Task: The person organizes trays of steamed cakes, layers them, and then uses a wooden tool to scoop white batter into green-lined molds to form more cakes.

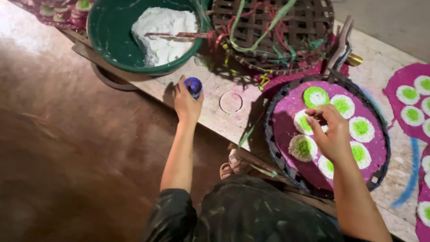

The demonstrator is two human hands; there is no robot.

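Green basin [109, 40] w/ white flour far left on desk [215, 112]; woven tray [380, 139] w/ pink cloth on our right. Our right hand [333, 136] over tray, fingers pinched shut just above white-green cake [307, 123], which lies directly under fingertips, nearer this hand. Our left hand [186, 105] wraps blue-capped bottle [193, 86], upright on desk. Small white ring [231, 102] betw. both hands.

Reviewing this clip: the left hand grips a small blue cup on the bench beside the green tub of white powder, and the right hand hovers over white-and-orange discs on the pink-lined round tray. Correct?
Not quite: the discs are white with green centres, not orange, as the head view shows. The rest holds: the left hand grips the small blue cup on the bench beside the green tub of white powder, and the right hand hovers over the pink-lined round tray.
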